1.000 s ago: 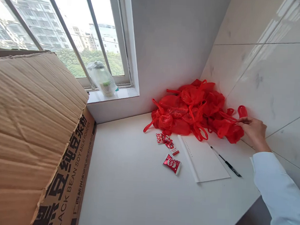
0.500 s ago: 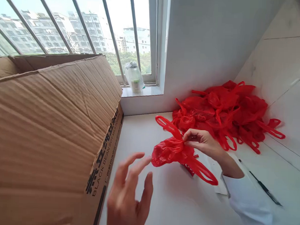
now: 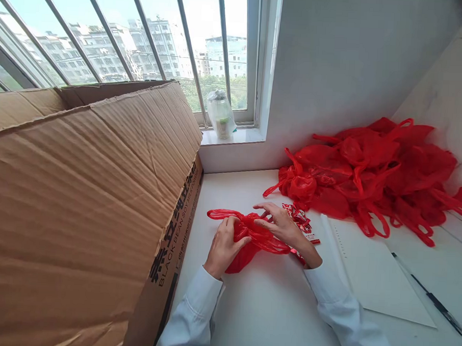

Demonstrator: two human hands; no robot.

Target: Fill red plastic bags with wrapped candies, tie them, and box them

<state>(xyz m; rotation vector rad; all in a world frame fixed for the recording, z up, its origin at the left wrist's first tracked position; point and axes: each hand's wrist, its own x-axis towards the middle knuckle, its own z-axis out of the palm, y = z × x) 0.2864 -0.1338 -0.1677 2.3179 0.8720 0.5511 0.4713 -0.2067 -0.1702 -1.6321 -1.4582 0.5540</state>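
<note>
A red plastic bag (image 3: 242, 260) with loop handles lies low over the white table between my hands. My left hand (image 3: 223, 246) is closed on its left side, fingertips pressed into the gathered plastic. Over the right side of the bag, my right hand (image 3: 282, 227) has its fingers and thumb apart, the thumb against the plastic. Part of the bag is hidden behind my fingers. Small red-and-white packets (image 3: 300, 221) lie just behind and beside my right wrist.
A tall open cardboard box (image 3: 100, 187) stands at the left. Many red plastic bags (image 3: 345, 183) are heaped at the back right against the wall. A white notebook (image 3: 380, 271) and a black pen (image 3: 439, 304) lie at the right. A wrapped jar (image 3: 221, 116) stands on the windowsill.
The red bag has come down toward the table and left. My left hand has moved from open beside it to gripping it. My right hand has loosened its pinch and spread its fingers.
</note>
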